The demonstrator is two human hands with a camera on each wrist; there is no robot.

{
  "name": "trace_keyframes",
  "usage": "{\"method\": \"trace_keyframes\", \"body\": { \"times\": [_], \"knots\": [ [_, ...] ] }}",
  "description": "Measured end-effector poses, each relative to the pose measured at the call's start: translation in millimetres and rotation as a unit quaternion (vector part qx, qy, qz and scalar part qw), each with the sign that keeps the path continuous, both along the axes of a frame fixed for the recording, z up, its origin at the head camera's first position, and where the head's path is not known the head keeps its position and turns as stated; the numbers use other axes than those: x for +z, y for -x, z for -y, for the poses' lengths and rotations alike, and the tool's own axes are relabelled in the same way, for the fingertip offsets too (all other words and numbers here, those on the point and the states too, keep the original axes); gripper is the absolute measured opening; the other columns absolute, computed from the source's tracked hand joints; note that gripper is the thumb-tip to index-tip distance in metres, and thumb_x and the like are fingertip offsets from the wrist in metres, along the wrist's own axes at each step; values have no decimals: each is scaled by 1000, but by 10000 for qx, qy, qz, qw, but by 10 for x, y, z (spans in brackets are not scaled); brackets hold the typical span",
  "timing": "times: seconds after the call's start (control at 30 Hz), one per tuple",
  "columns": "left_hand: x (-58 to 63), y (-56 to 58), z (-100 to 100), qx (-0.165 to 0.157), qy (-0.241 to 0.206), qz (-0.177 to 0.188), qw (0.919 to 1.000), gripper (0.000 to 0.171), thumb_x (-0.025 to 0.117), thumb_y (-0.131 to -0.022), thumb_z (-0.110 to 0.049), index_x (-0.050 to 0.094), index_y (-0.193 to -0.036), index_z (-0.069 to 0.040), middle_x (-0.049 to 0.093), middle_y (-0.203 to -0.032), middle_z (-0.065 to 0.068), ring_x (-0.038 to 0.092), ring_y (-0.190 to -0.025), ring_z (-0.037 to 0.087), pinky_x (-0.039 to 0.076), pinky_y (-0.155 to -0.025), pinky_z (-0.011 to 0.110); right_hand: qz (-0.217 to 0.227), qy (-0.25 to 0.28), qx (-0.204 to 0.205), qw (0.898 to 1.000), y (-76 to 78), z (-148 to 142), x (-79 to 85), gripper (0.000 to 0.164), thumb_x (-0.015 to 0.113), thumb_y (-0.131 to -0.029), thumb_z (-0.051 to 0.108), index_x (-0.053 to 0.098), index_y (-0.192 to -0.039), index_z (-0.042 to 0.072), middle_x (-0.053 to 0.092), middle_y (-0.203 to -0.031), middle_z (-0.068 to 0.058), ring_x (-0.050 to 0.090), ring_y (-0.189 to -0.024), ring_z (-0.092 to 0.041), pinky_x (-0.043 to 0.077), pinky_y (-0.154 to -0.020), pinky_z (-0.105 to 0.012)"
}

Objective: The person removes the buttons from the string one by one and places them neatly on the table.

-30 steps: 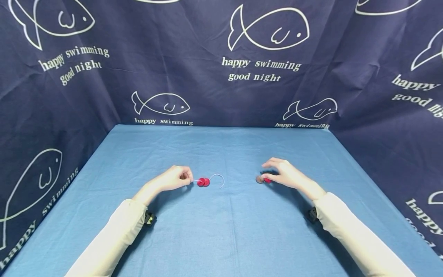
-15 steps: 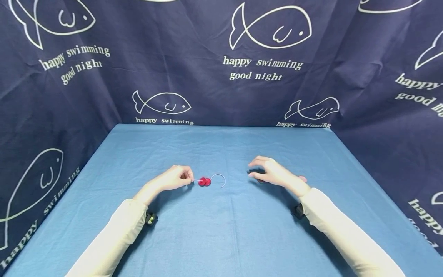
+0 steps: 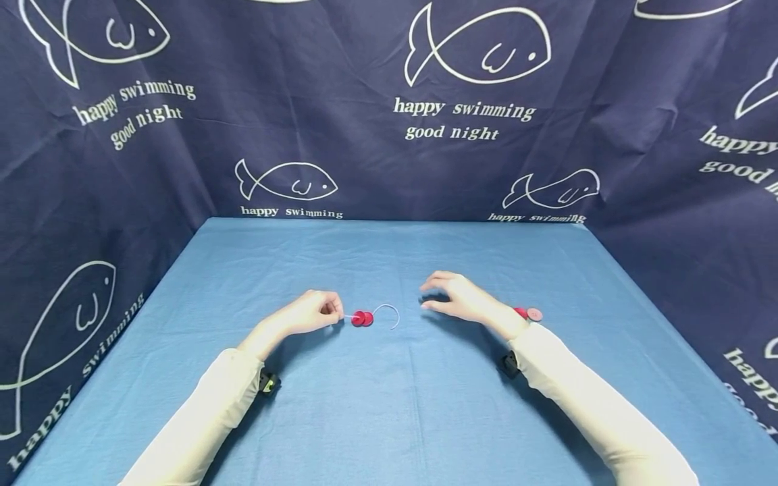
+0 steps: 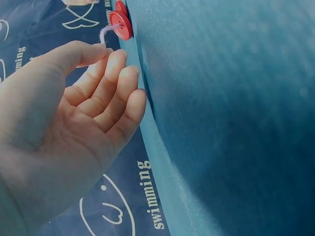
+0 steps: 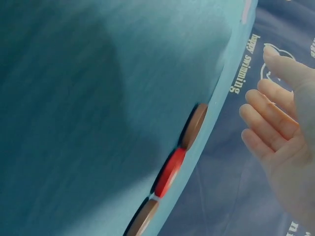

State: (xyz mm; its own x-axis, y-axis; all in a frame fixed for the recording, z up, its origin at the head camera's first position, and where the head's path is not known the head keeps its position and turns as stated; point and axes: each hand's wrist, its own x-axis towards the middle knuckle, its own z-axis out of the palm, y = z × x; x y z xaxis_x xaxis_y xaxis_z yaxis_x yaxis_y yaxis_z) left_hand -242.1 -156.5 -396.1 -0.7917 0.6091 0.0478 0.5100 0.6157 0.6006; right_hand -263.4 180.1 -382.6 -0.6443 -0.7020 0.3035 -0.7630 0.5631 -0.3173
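Observation:
My left hand [image 3: 313,312] pinches the end of a thin pale string [image 3: 385,306] between thumb and index finger. Two red buttons [image 3: 358,318] are threaded on that string; they overlap flat on the table, just right of the fingertips. In the left wrist view, the string runs into the holes of the nearer red button [image 4: 121,25]. The string's other end curls loose to the right. My right hand [image 3: 463,300] hovers right of that curl, thumb and fingers apart, holding nothing. Below it, the right wrist view has a brown button [image 5: 195,127], a red button [image 5: 170,173] and another brown button [image 5: 143,219] in a row.
Beside the right forearm lie a red button [image 3: 519,312] and a pinkish-brown button [image 3: 534,314]; the arm hides part of the row. A blue cloth covers the table [image 3: 340,418]. Dark curtains [image 3: 365,108] with fish prints hang at the back and sides.
My right hand has moved left from above the row of buttons toward the string's loose end, uncovering buttons at the row's right. The left hand keeps its pinch on the string.

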Motion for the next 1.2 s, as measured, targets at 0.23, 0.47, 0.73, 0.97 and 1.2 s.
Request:
{"method": "trace_keyframes", "body": {
  "times": [0.23,0.47,0.73,0.97,1.2],
  "knots": [
    [-6,-8,22,-1,-29,74,10000,5,58,-85,-5,62,-85,-8,65,-75,-2,54,-63,3,45,-63,21,67,56,132,9999,12,162,-6,32,72,-82,21,68,-106,1,63,-102,-9,61,-99,-23,48,-89,-38],
    [-25,-5,32,51,19,48,10000,6,58,-85,-6,62,-85,-9,65,-76,-3,54,-63,3,45,-64,21,82,12,350,9994,33,317,13,33,71,-82,22,67,-107,1,64,-105,-9,60,-101,-23,48,-90,-37],
    [-19,-14,14,44,12,62,10000,5,58,-87,-9,62,-86,-7,65,-76,-2,53,-63,3,45,-64,21,113,-213,510,9984,55,483,30,33,69,-84,23,66,-109,1,63,-107,-9,59,-102,-24,47,-90,-38],
    [-17,-22,6,69,0,78,9999,5,58,-85,-6,62,-86,-8,64,-76,-3,54,-64,3,45,-65,21,172,-322,618,9974,64,599,24,34,69,-84,23,66,-110,1,62,-108,-9,59,-103,-24,48,-89,-38],
    [3,-16,-11,46,40,79,10000,4,58,-86,-8,62,-87,-8,64,-76,-3,54,-64,3,45,-65,21,138,-349,764,9964,69,706,5,33,69,-84,24,66,-107,1,62,-105,-9,58,-100,-23,48,-88,-37]
  ]
}}
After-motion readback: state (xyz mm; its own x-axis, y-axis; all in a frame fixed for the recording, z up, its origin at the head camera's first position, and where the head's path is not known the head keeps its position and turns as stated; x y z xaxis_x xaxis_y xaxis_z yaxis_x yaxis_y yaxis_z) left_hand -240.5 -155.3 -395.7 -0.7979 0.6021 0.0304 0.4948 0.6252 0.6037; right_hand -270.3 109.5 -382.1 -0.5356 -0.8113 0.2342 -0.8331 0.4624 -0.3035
